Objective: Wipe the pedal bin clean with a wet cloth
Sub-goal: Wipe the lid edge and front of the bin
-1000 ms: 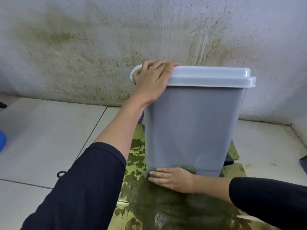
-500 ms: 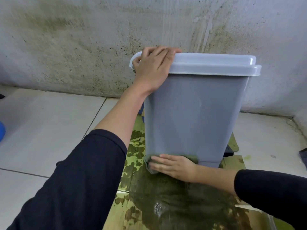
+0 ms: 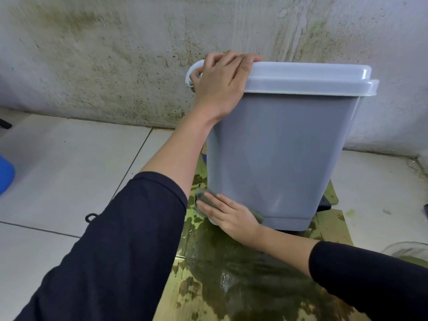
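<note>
Now left hand (image 3: 221, 85) grips the pedal bin (image 3: 278, 154) lid; right hand (image 3: 228, 215) presses cloth (image 3: 202, 197) flat, fingers straight

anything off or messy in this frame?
Yes. The pedal bin seems tipped, with a gap under its base. It stands on a mat blotched with dark wet patches, and the wall behind is speckled with greenish-brown grime. The bin looks undamaged.

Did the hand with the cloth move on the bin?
Yes. The right hand and cloth slid left along the pedal bin's bottom edge, past its left corner.
</note>
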`<act>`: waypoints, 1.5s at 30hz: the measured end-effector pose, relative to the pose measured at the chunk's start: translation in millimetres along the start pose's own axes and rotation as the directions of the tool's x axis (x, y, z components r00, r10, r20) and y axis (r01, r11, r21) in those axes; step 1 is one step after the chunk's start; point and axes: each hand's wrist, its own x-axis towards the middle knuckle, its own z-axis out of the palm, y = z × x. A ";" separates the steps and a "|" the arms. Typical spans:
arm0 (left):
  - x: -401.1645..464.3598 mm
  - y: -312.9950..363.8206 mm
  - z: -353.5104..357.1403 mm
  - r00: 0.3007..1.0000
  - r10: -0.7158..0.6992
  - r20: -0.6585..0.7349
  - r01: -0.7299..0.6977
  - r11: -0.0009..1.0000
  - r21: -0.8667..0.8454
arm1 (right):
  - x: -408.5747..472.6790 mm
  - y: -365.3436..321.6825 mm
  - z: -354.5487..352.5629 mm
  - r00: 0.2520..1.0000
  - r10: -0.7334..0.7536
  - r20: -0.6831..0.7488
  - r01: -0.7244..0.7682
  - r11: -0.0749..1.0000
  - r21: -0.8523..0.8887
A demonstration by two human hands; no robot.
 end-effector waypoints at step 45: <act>-0.5 -2.0 12.4 0.994 0.032 -0.108 -0.021 0.995 0.100 | -119.7 4.6 12.2 0.932 0.355 -0.077 -0.344 0.930 0.128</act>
